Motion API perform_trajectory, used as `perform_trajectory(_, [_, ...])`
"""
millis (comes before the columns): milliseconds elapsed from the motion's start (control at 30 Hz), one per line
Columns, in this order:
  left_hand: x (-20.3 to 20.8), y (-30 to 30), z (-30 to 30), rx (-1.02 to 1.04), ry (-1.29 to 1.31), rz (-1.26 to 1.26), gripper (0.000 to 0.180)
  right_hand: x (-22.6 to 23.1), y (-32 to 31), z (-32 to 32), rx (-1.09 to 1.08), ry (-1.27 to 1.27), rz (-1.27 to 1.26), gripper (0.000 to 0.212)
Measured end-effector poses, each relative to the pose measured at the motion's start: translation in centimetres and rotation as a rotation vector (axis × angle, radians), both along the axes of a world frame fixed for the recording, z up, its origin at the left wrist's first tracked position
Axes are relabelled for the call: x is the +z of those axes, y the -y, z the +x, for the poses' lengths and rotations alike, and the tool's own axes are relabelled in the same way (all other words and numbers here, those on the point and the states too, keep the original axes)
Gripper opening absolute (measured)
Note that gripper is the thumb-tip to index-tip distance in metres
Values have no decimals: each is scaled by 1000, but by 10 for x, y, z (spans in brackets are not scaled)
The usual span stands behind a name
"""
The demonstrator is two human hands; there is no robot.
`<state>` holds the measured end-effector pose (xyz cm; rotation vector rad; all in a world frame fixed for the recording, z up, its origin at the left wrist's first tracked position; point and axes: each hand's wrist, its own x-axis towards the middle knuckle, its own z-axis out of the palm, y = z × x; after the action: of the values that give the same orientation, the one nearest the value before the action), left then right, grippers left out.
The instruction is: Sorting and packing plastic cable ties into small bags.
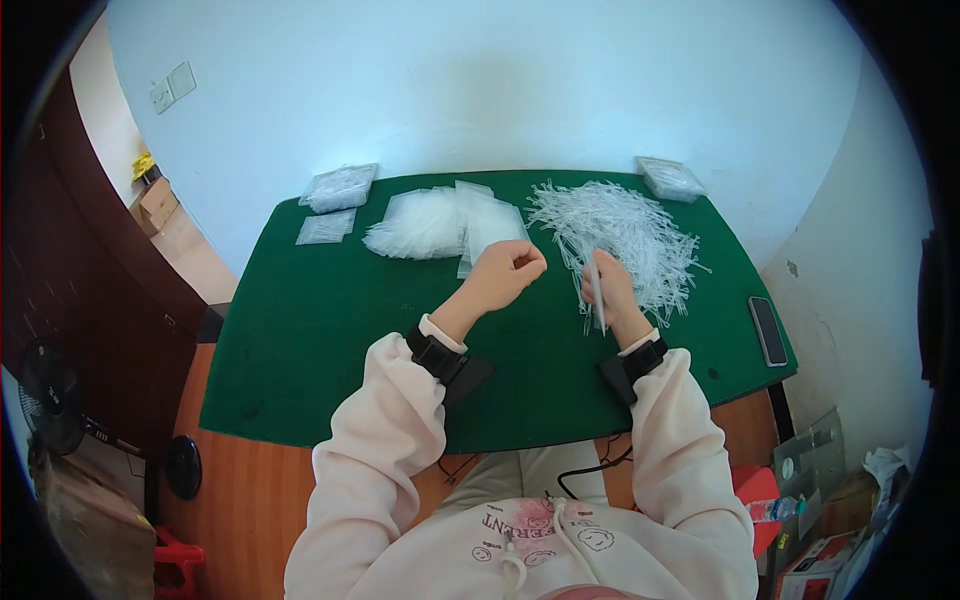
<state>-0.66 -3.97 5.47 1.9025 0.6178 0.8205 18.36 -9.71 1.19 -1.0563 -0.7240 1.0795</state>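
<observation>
On the right of the green table lies a loose heap of thin clear plastic sticks with looped ends (625, 225). At its near edge my right hand (620, 292) is closed on a flat, whitish clear plastic bag (598, 300), seen nearly edge-on; whether it contains anything cannot be made out. My left hand (503, 274) hovers just left of it, its fingers curled into a pinch. What the left fingertips hold, if anything, is too small to see. Beyond that hand spreads a pile of flat clear plastic bags (420, 222).
A stack of filled clear packets (340, 188) stands at the far left, with flat packets (326, 227) before it. Another filled clear pack (670, 178) sits at the far right. A phone (767, 331) lies near the right edge of the green table (300, 340); a wall rises behind.
</observation>
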Motion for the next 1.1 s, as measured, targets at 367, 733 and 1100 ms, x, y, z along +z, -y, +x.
perform_trajectory(367, [10, 10, -6, -188, 52, 501, 10, 2, 15, -26, 621, 28, 30, 18])
perform_trajectory(733, [-2, -2, -9, -214, -224, 24, 18, 3, 13, -27, 377, 164, 170, 26])
perform_trajectory(1100, [-13, -3, 1, -153, -213, -17, 20, -5, 8, -22, 343, 384, 223, 11])
